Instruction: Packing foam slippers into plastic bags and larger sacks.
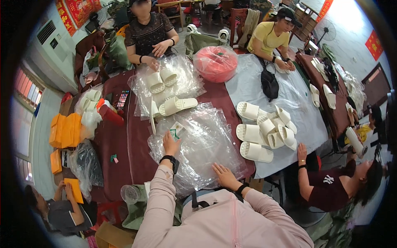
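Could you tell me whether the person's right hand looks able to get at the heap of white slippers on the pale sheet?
Probably yes. The right hand rests flat on the clear plastic bags, holding nothing, and the white slippers lie to its right with only bags and table edge between.
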`<state>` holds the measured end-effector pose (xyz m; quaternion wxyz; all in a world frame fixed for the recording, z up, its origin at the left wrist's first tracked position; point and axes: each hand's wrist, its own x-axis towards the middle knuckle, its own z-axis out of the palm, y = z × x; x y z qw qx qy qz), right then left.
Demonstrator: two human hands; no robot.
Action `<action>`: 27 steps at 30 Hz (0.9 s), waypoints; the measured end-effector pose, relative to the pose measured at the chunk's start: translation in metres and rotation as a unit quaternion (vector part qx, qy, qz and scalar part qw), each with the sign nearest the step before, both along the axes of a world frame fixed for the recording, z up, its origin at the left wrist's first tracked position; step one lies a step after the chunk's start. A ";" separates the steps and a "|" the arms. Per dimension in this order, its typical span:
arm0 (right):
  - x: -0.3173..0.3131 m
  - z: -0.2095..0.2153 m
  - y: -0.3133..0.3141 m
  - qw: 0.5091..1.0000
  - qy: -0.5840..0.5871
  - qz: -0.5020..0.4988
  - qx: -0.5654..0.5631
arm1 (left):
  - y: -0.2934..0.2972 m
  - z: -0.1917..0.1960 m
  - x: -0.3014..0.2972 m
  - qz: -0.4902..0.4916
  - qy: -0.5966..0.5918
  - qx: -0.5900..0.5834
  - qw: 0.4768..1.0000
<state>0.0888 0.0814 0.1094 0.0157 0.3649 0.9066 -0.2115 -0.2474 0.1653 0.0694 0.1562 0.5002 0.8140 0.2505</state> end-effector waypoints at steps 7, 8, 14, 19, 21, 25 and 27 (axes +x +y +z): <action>0.015 -0.009 -0.018 0.995 -0.027 -0.095 0.009 | 0.039 0.027 0.020 0.039 0.038 -0.167 0.984; 0.009 -0.008 -0.020 0.993 -0.024 -0.113 0.015 | 0.033 0.021 0.003 0.027 0.029 -0.167 0.985; -0.009 -0.005 -0.029 0.995 -0.036 -0.095 0.007 | 0.027 0.011 -0.052 0.077 0.037 -0.025 0.996; -0.015 -0.002 -0.034 0.992 -0.072 -0.094 -0.031 | 0.035 0.015 -0.074 0.096 0.014 -0.095 0.991; -0.023 -0.002 -0.032 0.994 -0.062 -0.091 -0.028 | 0.033 0.002 -0.090 0.054 0.006 -0.075 0.996; -0.005 -0.004 -0.027 0.990 -0.053 -0.128 -0.030 | 0.044 0.031 -0.024 -0.012 0.073 -0.154 0.985; -0.014 -0.004 -0.021 0.991 -0.055 -0.114 -0.030 | 0.037 0.022 -0.018 0.017 0.128 -0.092 0.987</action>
